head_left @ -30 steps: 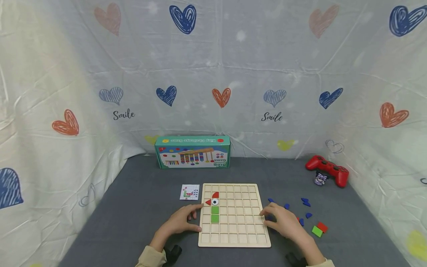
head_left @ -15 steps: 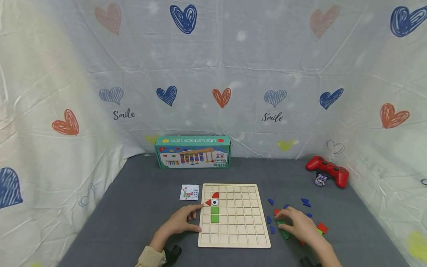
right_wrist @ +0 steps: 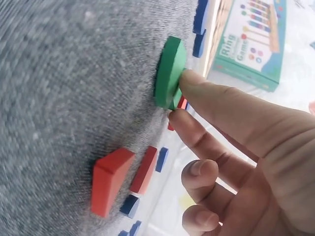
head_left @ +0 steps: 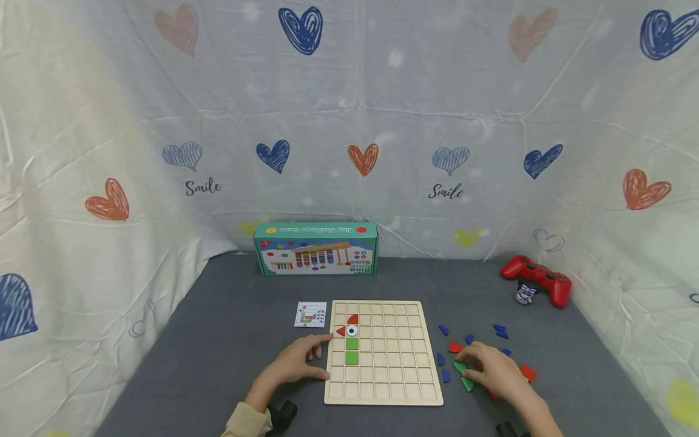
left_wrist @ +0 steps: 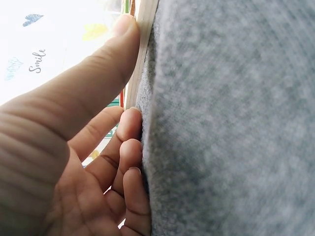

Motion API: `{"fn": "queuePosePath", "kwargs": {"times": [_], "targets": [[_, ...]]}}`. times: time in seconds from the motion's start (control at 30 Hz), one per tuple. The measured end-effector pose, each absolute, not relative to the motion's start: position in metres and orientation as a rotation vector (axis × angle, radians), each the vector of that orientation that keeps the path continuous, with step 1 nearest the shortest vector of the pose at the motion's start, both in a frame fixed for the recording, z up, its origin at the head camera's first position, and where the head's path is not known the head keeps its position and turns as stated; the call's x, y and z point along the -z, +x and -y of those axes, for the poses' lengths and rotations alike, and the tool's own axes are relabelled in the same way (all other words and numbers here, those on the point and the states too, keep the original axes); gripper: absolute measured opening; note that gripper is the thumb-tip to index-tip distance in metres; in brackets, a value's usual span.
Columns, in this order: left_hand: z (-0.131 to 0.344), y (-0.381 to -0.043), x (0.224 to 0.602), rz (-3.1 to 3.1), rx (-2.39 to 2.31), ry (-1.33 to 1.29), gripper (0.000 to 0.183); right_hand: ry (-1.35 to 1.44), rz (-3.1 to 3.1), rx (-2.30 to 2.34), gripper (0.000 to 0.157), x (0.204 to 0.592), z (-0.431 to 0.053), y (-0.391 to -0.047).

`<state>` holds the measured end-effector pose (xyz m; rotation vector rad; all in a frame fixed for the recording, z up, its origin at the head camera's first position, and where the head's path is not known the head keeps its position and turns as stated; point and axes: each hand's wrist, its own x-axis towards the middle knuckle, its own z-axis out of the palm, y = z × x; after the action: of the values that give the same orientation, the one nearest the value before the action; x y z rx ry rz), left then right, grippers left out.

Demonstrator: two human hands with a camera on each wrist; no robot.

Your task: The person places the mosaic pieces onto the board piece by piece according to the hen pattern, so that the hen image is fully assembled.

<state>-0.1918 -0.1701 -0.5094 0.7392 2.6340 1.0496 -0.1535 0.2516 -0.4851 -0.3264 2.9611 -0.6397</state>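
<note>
The left hand (head_left: 297, 359) steadies the left edge of the wooden grid board (head_left: 393, 393), thumb and index fingertip touching its side. In the left wrist view, the thumb (left_wrist: 106, 59) lies straight along the board's edge, other fingers loosely bent below. To the right, the right hand (head_left: 491, 367) pinches a green curved-sided piece (head_left: 460, 366) between thumb and index finger, low over the cloth. A second green piece (right_wrist: 170, 73) lies just in front of the thumb in the right wrist view. On the board sit green squares (head_left: 352, 351), an eye tile (head_left: 352, 331) and red pieces (head_left: 352, 319).
Around the right hand are scattered blue pieces (head_left: 440, 360) and red pieces (head_left: 528, 371). A pattern card (head_left: 310, 314) lies left of the board. Behind stand a game box (head_left: 317, 250) and, at back right, a red game controller (head_left: 537, 278) with a small figure (head_left: 525, 294).
The right hand has left the board's right edge and moved right to the loose pieces, settling at the green ones. The left hand stays at the board's left edge.
</note>
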Motion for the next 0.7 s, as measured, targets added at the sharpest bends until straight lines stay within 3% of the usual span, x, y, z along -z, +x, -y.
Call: {"fn": "queuePosePath", "kwargs": {"times": [0.7], "targets": [[0.1721,-0.1934,0.5128,-2.629,-1.041,0.718,0.077,-0.474,-3.127,0.517,0.019,0.4889,-0.2465,-0.1558]]}}
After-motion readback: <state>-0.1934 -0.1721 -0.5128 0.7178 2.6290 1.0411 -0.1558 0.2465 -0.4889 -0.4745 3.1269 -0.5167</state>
